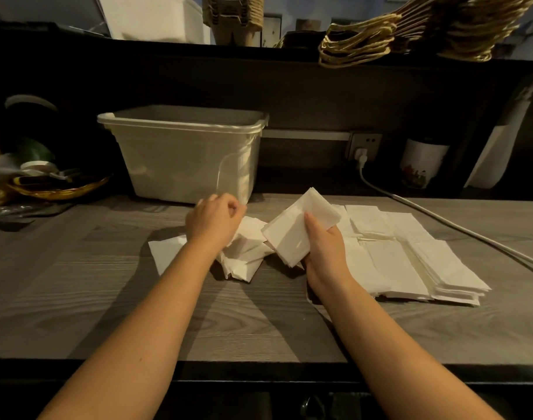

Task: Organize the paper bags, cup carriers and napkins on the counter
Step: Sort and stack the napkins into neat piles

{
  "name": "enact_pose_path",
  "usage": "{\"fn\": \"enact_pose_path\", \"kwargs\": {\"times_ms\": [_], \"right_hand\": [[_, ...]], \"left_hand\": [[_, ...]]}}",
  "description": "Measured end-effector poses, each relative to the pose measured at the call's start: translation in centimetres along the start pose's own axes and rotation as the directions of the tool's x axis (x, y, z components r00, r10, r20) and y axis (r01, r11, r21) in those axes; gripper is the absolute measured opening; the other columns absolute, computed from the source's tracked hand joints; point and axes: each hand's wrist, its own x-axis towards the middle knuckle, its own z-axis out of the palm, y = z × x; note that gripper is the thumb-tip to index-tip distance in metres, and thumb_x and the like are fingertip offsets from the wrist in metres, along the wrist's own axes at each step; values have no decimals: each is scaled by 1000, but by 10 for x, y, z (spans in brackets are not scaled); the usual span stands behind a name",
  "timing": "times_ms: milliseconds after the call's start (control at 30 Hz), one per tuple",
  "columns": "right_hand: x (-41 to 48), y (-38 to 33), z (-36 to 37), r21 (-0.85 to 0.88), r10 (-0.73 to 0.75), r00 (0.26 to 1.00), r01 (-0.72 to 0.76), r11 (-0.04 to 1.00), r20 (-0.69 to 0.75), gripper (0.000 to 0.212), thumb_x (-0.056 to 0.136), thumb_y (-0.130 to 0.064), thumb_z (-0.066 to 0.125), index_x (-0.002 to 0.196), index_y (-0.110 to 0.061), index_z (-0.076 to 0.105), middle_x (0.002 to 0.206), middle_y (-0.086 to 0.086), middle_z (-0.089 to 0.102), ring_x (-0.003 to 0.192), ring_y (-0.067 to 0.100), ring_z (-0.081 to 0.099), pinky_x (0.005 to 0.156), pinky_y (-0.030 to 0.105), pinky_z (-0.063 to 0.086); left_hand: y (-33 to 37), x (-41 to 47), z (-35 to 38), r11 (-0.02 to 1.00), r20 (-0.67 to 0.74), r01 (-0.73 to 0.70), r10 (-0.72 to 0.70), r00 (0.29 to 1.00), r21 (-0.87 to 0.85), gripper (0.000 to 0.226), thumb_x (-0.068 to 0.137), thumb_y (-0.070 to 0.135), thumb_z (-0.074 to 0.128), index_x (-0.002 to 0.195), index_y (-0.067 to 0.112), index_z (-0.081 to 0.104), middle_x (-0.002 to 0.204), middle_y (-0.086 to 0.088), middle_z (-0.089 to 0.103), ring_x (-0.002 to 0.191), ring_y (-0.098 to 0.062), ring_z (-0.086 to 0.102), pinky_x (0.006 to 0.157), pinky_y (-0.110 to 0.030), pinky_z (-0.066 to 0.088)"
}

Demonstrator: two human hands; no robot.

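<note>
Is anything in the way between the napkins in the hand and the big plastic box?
Nothing visible blocks it. The right hand holds a napkin stack, and only bare counter lies between it and the open plastic bin.

Both forearms are bare to the frame edge, left hand [213, 219] and right hand [325, 247] without rings.

Head-worn view, down over counter [77, 298]

We stand at a café service desk [77, 268]: beyond our hands, handled paper bags [410, 28] and stacked cup carriers [233, 16] crowd the shelf [168, 53] above.
</note>
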Motion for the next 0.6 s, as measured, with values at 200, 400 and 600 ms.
{"fn": "enact_pose_path", "kwargs": {"times_ms": [200, 400, 600], "right_hand": [[0, -1, -1, -2, -1, 1000, 1, 1000, -6, 9, 97, -20, 48, 103, -26, 49, 104, 5, 58, 107, 25, 56, 98, 44, 46], [1, 1, -1, -13, 10, 1000, -10, 1000, 3, 23, 96, -21, 49, 118, -21, 43, 106, 4, 56, 108, 23, 54, 101, 46, 43], [3, 3, -1, -25, 13, 1000, -13, 1000, 11, 15, 96, -19, 49, 110, -22, 49, 103, 3, 56, 108, 24, 54, 102, 47, 42]], "left_hand": [[-6, -3, 0, 982, 311, 73, -124, 942, 173, 33, 91, 49, 48, 110, 24, 59, 117, -4, 55, 104, -23, 51, 86, -37, 45], [-4, -5, 0, 993, 279, 65, -89, 956, 94, 36, 89, 43, 55, 123, 34, 48, 128, -3, 45, 113, -24, 48, 81, -35, 42], [0, -4, 1, 998, 185, 8, -18, 983, 55, 29, 88, 36, 57, 115, 28, 52, 128, -1, 44, 117, -23, 41, 89, -39, 42]]}}
